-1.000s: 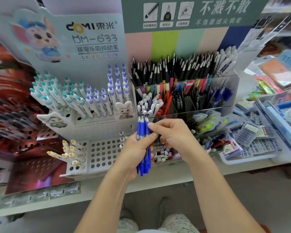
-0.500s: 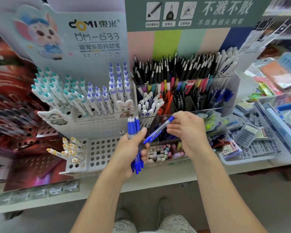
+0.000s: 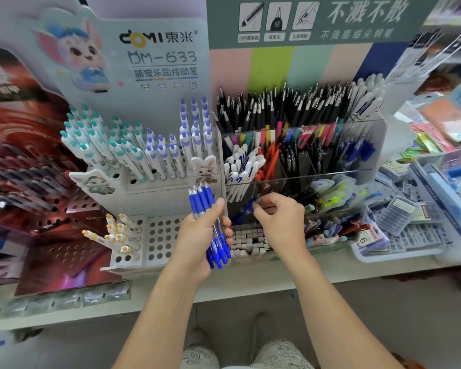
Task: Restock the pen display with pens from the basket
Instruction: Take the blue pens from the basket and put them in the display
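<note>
L hand (image 3: 200, 235) clamped round bundle of blue pens (image 3: 209, 222), approx upright, tips up, thumb across barrels. R hand (image 3: 280, 222) just right of it, fingers curled, pinching single blue pen (image 3: 246, 209) at clear acrylic display (image 3: 330, 177), front compartment. Pen angled down-left, partly hidden behind fingers. Above hands: white pens w/ teal and purple caps in pegboard stand (image 3: 160, 235).
</note>
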`<state>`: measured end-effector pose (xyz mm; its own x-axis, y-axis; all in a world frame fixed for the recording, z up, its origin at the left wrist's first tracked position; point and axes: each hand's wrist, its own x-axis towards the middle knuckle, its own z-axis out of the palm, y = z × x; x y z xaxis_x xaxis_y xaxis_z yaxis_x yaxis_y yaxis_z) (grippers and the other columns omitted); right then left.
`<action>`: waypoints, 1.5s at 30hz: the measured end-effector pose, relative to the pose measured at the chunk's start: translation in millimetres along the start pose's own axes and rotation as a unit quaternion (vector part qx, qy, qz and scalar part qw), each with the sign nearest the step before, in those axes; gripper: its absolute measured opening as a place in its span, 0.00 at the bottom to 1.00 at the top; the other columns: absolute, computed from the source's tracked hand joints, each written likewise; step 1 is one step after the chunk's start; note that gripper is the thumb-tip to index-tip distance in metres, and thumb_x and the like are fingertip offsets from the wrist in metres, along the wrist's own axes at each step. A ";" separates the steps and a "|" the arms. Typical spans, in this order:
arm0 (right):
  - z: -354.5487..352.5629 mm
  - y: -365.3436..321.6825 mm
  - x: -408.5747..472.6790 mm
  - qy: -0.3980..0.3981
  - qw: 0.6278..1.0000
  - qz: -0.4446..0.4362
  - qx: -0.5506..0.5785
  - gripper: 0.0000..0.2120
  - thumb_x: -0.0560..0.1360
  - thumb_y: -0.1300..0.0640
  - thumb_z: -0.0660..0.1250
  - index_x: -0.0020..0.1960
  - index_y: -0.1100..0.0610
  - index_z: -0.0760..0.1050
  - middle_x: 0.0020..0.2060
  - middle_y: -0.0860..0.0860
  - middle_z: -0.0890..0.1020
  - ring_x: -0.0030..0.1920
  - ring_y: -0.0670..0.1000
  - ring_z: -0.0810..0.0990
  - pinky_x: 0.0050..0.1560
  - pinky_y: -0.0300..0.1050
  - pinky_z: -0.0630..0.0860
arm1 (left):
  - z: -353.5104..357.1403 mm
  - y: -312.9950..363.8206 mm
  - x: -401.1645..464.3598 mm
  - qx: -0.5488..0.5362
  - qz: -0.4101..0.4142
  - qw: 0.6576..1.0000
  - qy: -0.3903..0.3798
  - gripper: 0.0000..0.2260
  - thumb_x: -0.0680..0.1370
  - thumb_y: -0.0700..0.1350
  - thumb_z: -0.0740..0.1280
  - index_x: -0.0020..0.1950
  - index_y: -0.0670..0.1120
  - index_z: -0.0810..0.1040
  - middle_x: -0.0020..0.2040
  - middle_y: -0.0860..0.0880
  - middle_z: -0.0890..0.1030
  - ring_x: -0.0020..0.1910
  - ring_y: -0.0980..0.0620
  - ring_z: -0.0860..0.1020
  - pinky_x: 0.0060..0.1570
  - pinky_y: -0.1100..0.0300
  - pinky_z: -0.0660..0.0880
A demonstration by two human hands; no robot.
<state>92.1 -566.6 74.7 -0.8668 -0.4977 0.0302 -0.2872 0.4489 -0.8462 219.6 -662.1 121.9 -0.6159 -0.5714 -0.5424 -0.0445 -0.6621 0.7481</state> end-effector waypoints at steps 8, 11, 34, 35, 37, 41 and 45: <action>11.4 9.9 -3.4 0.055 0.997 0.011 0.045 0.04 0.74 0.63 0.75 0.46 0.55 0.83 0.37 0.43 0.83 0.40 0.39 0.82 0.43 0.32 0.78 | -0.2 -1.7 -4.6 0.011 -0.008 1.000 0.005 0.07 0.80 0.46 0.70 0.47 0.45 0.75 0.31 0.49 0.76 0.26 0.53 0.73 0.26 0.62 0.74; 12.6 12.0 -1.9 0.054 0.997 0.028 0.040 0.04 0.73 0.62 0.76 0.46 0.56 0.82 0.38 0.44 0.83 0.39 0.40 0.82 0.43 0.33 0.79 | 1.5 -5.1 -5.7 0.016 -0.015 1.000 0.006 0.07 0.80 0.46 0.70 0.47 0.44 0.75 0.31 0.49 0.76 0.26 0.53 0.73 0.25 0.61 0.74; -44.6 -48.7 -3.2 -0.206 0.931 0.167 0.251 0.08 0.77 0.55 0.73 0.49 0.60 0.86 0.41 0.59 0.86 0.34 0.50 0.81 0.40 0.45 0.78 | 22.0 0.5 -7.9 0.178 -0.013 0.978 -0.106 0.11 0.80 0.47 0.70 0.55 0.40 0.80 0.36 0.45 0.80 0.26 0.51 0.73 0.26 0.59 0.73; -44.5 -48.2 -2.6 -0.202 0.937 0.168 0.232 0.08 0.75 0.53 0.74 0.47 0.57 0.86 0.43 0.58 0.87 0.38 0.50 0.82 0.43 0.48 0.77 | 22.3 1.1 -7.5 0.185 -0.012 0.977 -0.108 0.11 0.80 0.48 0.70 0.56 0.41 0.80 0.36 0.45 0.81 0.26 0.51 0.73 0.26 0.59 0.73; -44.5 -47.3 -0.9 -0.188 0.941 0.189 0.209 0.09 0.73 0.50 0.73 0.44 0.56 0.86 0.41 0.57 0.86 0.40 0.51 0.82 0.43 0.52 0.74 | 24.5 -0.2 -8.2 0.190 -0.010 0.976 -0.104 0.12 0.80 0.48 0.69 0.57 0.42 0.81 0.37 0.44 0.81 0.26 0.51 0.74 0.27 0.59 0.74; -44.1 -50.6 2.7 -0.120 0.945 0.201 0.227 0.09 0.76 0.58 0.69 0.37 0.56 0.81 0.32 0.53 0.82 0.37 0.51 0.79 0.37 0.45 0.73 | 33.7 -6.4 -10.4 0.125 -0.015 0.990 -0.065 0.12 0.82 0.48 0.67 0.56 0.40 0.81 0.37 0.43 0.84 0.30 0.49 0.80 0.29 0.58 0.79; -48.2 -58.1 5.1 -0.050 0.954 0.157 0.250 0.08 0.78 0.60 0.68 0.40 0.58 0.79 0.32 0.51 0.81 0.31 0.47 0.78 0.29 0.39 0.74 | 29.1 -3.6 -6.4 0.083 -0.011 0.996 -0.013 0.11 0.82 0.47 0.66 0.53 0.39 0.79 0.37 0.41 0.84 0.31 0.47 0.83 0.29 0.58 0.80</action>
<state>84.7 -559.4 149.7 -0.8276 -0.4770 -0.2958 0.2317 0.1896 -0.9541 200.8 -642.0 133.8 -0.6334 -0.5429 -0.5514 -0.1863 -0.5846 0.7896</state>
